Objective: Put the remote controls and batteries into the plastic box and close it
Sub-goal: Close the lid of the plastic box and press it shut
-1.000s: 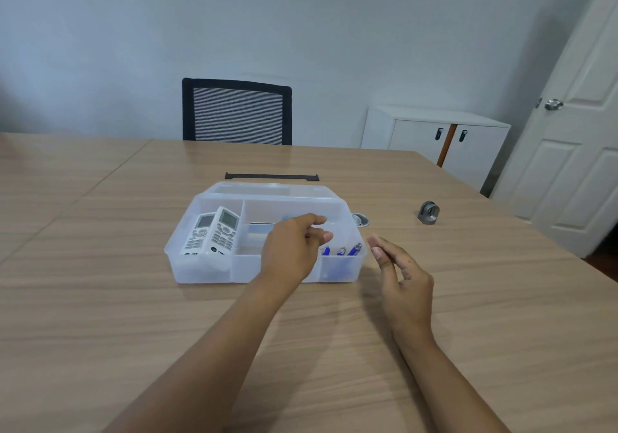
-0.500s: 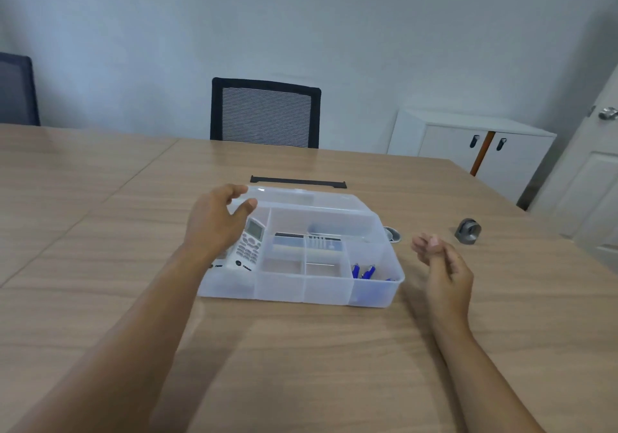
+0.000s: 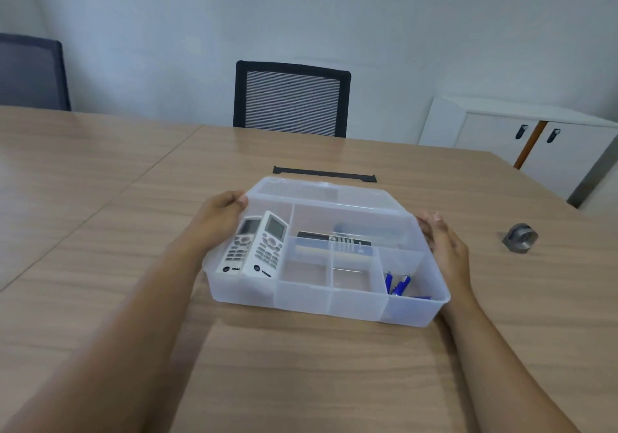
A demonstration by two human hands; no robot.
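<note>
The clear plastic box (image 3: pixel 301 295) stands on the wooden table with its lid (image 3: pixel 301 188) tipped back behind it. Two white remotes (image 3: pixel 267 245) lie side by side in the left compartment. A dark remote (image 3: pixel 334 240) rests across the middle dividers. Blue batteries (image 3: pixel 396 284) sit in the front right compartment. My left hand (image 3: pixel 217 218) grips the lid's left corner with its fingertips. My right hand (image 3: pixel 446 248) holds the lid's right corner, beside the box's right wall.
A thin black strip (image 3: pixel 324 174) lies just behind the lid. A small grey metal object (image 3: pixel 520 237) sits on the table to the right. A black mesh chair (image 3: pixel 291 98) stands at the far edge, a blue chair (image 3: pixel 31 71) at the left, a white cabinet (image 3: pixel 518 131) beyond.
My left hand left the middle of the box and went to the lid's left corner. My right hand moved from the table in to the lid's right corner.
</note>
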